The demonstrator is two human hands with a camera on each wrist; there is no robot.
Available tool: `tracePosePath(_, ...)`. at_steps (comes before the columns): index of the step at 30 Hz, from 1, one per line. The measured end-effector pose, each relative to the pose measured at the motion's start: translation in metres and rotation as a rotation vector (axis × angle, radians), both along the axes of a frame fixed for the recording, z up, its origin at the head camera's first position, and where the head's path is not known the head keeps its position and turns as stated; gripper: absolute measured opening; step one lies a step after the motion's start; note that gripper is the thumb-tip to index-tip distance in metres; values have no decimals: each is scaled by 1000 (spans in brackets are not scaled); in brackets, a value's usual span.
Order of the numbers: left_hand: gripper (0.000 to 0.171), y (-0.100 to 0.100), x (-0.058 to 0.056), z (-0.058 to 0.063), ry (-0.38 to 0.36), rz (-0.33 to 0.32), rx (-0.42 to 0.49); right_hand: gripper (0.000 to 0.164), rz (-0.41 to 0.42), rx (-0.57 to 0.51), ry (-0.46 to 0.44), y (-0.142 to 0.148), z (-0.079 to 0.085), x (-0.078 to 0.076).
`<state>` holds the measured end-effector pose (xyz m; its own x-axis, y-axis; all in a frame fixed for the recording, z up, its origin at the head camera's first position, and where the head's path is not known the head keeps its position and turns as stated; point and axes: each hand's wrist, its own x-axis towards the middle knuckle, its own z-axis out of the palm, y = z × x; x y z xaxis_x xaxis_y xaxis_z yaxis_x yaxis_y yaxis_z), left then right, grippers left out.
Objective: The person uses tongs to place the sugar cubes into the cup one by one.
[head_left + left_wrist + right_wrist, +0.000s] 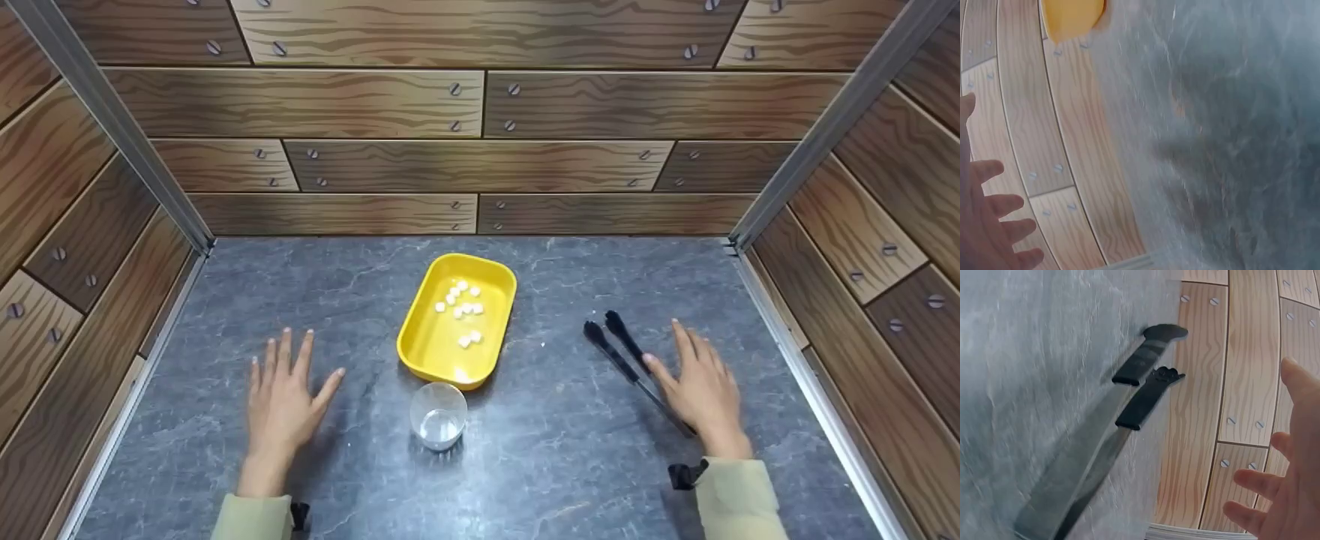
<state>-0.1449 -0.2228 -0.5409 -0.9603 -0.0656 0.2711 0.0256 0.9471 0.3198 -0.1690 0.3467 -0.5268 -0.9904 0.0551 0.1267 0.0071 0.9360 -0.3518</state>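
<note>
Head view shows a yellow tray (435,343) in the middle of the frame. Small white cubes (467,308) lie in it, most in a loose bunch near its middle and upper part, and two lower down. Just below the tray, a clear cup (439,421) stands upright on the gray table (555,465). Black tongs (616,360) lie right of the middle, with their two tips apart and pointing to the upper left. At the lower left, the left hand (283,405) is wide, with its fingers and thumb spread, and holds nothing. At the lower right, the right hand (703,394) is open too, near the tongs; the right wrist view shows a gap between them.
</note>
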Motion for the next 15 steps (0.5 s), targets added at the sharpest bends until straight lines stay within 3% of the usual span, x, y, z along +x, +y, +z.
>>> tracePosePath(8, 73, 26, 14, -5, 155, -73, 107, 79, -30, -71, -13, -8, -4, 8)
tracePosePath(15, 70, 47, 22, -7, 186, -132, 231, 83, -51, -125, -60, -13, -7, 14)
